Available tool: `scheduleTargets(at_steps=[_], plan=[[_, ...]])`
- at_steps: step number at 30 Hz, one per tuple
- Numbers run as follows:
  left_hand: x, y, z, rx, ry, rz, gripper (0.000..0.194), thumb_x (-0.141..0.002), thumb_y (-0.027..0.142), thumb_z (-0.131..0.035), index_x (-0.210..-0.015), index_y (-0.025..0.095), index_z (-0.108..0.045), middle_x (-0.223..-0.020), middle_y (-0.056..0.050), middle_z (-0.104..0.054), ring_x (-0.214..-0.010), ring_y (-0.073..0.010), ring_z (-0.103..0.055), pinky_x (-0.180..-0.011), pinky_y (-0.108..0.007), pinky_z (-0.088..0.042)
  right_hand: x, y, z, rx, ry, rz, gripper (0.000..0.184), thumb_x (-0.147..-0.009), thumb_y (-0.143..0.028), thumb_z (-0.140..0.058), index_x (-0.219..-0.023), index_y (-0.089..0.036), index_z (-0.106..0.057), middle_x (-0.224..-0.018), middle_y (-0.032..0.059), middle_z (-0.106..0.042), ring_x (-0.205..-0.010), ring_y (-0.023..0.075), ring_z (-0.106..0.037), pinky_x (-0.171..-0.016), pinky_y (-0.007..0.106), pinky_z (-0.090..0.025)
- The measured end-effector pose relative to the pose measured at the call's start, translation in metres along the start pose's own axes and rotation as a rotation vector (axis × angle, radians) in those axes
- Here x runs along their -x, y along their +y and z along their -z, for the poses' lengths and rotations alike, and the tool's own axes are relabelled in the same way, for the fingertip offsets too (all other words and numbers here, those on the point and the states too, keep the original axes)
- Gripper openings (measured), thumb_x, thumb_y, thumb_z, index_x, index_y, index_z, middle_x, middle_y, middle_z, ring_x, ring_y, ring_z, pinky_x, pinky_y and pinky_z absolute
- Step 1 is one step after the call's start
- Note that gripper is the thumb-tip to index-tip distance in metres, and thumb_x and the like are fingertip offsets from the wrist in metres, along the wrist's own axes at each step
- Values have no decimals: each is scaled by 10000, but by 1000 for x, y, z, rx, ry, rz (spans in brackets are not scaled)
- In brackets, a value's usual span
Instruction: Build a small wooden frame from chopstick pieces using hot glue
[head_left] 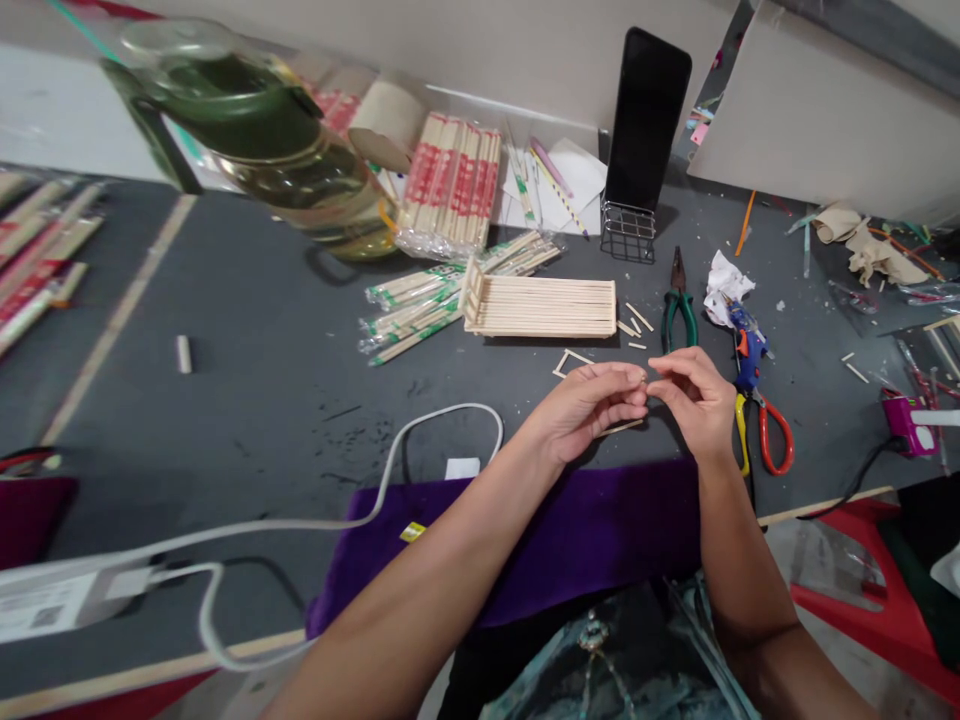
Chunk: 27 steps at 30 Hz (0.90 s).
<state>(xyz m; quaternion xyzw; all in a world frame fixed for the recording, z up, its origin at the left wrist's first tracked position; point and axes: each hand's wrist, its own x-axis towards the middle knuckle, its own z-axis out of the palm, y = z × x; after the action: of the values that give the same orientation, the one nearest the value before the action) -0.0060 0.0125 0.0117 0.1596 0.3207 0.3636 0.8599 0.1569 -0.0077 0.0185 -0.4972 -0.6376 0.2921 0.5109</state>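
Note:
My left hand [596,405] and my right hand [696,395] meet at the fingertips above the near side of the table. The fingers of both are pinched, and whatever lies between them is too small to make out. Partly behind my left hand lies a small frame of thin sticks [576,358], and another stick [621,428] shows below the hand. Just beyond my hands sits a little bed-like model of glued wooden sticks [547,307] with a raised end at the left. Short cut sticks [636,318] are scattered at its right end.
Green-handled pliers [679,305], a blue glue gun [748,345] and red-handled cutters [776,435] lie to the right. A phone [646,120] stands behind. Packs of chopsticks [454,180] and a water jug [300,150] are left. A white cable [390,470] crosses the purple cloth [600,530].

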Motion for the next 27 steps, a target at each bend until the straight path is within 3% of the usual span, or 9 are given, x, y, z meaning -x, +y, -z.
scheduleTargets(at_steps=[7,14,27], plan=[[-1,-3,2,-39,43,-26,183,-675,213,-893,-798,146,-776,-675,-30,-723,-590,-95,-679,-669,-203,-618,2,-1,-1,41,23,105,153,-886,-205,-697,-942,-309,-794,-828,2,-660,-796,145,-620,-707,296,-515],[-2,-5,2,-25,42,-22,212,-642,217,-926,-757,135,-767,-649,-26,-713,-571,-96,-681,-647,-192,-622,2,-3,-2,30,30,65,107,-882,-230,-706,-911,-290,-790,-819,4,-676,-786,151,-636,-703,305,-533],[0,-2,-1,-13,25,-22,166,-704,167,-880,-801,102,-762,-658,-26,-723,-585,-82,-686,-670,-168,-621,2,-4,-5,-43,41,-21,68,-872,-241,-710,-861,-259,-775,-810,4,-666,-728,139,-620,-668,297,-545]])
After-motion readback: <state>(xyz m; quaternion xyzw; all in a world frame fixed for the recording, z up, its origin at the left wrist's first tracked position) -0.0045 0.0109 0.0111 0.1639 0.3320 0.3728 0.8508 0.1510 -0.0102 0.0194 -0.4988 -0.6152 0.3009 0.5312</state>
